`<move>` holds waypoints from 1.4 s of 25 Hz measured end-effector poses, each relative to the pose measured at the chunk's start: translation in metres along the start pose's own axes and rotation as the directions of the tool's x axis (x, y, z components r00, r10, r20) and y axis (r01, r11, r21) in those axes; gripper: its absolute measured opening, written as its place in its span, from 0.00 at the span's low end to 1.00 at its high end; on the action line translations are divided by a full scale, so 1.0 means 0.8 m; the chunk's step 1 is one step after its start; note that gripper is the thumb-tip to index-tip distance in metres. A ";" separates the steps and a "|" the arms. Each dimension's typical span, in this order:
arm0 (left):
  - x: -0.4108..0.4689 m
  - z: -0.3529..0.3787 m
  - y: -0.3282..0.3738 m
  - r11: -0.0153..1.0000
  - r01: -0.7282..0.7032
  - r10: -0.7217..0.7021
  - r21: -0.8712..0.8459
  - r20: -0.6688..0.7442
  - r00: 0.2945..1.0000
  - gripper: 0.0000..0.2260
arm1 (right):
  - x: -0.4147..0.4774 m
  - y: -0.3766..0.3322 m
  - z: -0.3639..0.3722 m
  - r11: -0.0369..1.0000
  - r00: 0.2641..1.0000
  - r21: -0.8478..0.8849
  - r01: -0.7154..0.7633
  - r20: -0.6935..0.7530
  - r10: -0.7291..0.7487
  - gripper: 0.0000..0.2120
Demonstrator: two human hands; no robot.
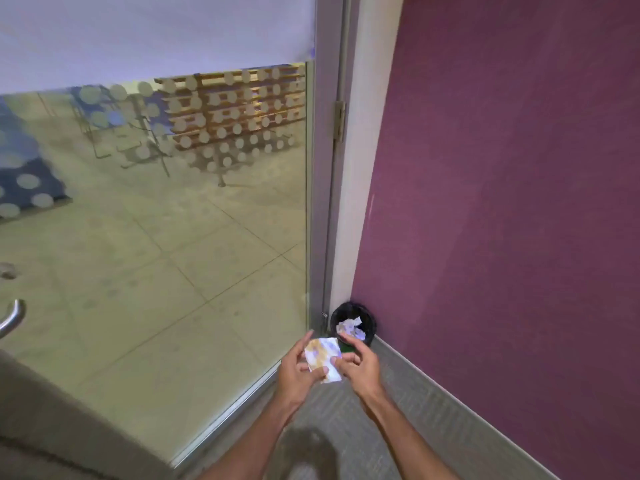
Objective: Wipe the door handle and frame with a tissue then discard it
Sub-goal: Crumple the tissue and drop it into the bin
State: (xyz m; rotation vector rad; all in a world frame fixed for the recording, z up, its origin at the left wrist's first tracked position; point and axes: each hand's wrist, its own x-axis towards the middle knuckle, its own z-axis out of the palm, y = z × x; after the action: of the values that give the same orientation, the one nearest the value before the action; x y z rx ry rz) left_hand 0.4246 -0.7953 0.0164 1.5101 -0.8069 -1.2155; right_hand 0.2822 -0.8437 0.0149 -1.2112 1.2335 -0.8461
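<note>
Tissue (323, 356): you are holding it folded into a small flat pad, pinched between both hands, in front of you above the carpet by the foot of the glass door.
Left hand (298, 370): it is gripping the tissue's left edge, thumb lying over the near corner, fingers curled behind the pad.
Right hand (358, 363): it is clasping the right edge, index finger reaching over the far corner; neither hand is loose.
Tissue's long axis: it is running from your near side away towards the far corner of the room, tilted a little rightwards.
Bin (353, 325): a small black bin is sitting on the floor just beyond your right hand's fingertips, in the corner where the door frame (320, 209) meets the purple wall (502, 202); crumpled paper is already lying inside it.
Deciding relation: the bin is lying ahead of and slightly right of the tissue, nearer your right hand than your left, so a drop looks like a short forward reach with the right hand.
Door handle (12, 320): it is showing only at the far left edge, well apart from both hands and behind your left forearm's line.
Stage, as a judgement: with the tissue looking used and both hands hovering by the bin, you are probably folding it up for discarding, but whether the wiping is finished cannot be told.
Risk: the bin's mouth is narrow and already part filled, so a loose toss could be landing on the carpet.
</note>
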 end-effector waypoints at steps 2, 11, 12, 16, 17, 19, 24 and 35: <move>0.025 0.016 0.004 0.982 -0.010 0.004 0.187 0.032 0.999 0.24 | 0.022 0.001 -0.014 0.997 1.000 -0.070 0.008 -0.010 -0.009 0.21; 0.191 0.065 0.036 0.751 -0.241 0.212 0.615 0.121 0.970 0.08 | 0.172 -0.016 -0.050 0.911 0.989 -0.407 0.065 -0.096 -0.113 0.07; 0.211 0.067 0.042 0.765 -0.237 0.203 0.599 0.126 0.971 0.08 | 0.191 -0.020 -0.053 0.882 0.983 -0.463 0.088 -0.104 -0.153 0.07; 0.285 0.079 0.068 0.878 -0.176 0.143 0.446 0.108 0.984 0.07 | 0.264 -0.048 -0.058 0.836 0.987 -0.529 0.144 0.016 -0.161 0.12; 0.301 0.082 0.074 0.910 -0.142 0.118 0.390 0.086 0.989 0.08 | 0.280 -0.054 -0.059 0.823 0.988 -0.548 0.149 0.053 -0.143 0.14; 0.332 0.091 0.083 0.953 -0.036 0.025 0.302 0.038 0.999 0.10 | 0.312 -0.066 -0.061 0.806 0.988 -0.571 0.156 0.098 -0.121 0.15; 0.400 0.120 0.093 0.965 0.160 -0.176 0.208 0.057 0.983 0.18 | 0.385 -0.078 -0.074 0.698 0.981 -0.693 0.178 0.183 -0.068 0.13; 0.486 0.164 0.063 0.713 0.303 -0.262 0.632 -0.160 0.952 0.11 | 0.533 -0.035 -0.146 0.549 0.971 -0.809 0.209 0.236 -0.022 0.08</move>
State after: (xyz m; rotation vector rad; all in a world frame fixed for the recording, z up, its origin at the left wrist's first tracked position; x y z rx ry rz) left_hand 0.4097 -1.2034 -0.0503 2.3070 -1.0537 -1.1510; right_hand 0.2519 -1.2820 -0.0451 -2.1142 1.4397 -0.1458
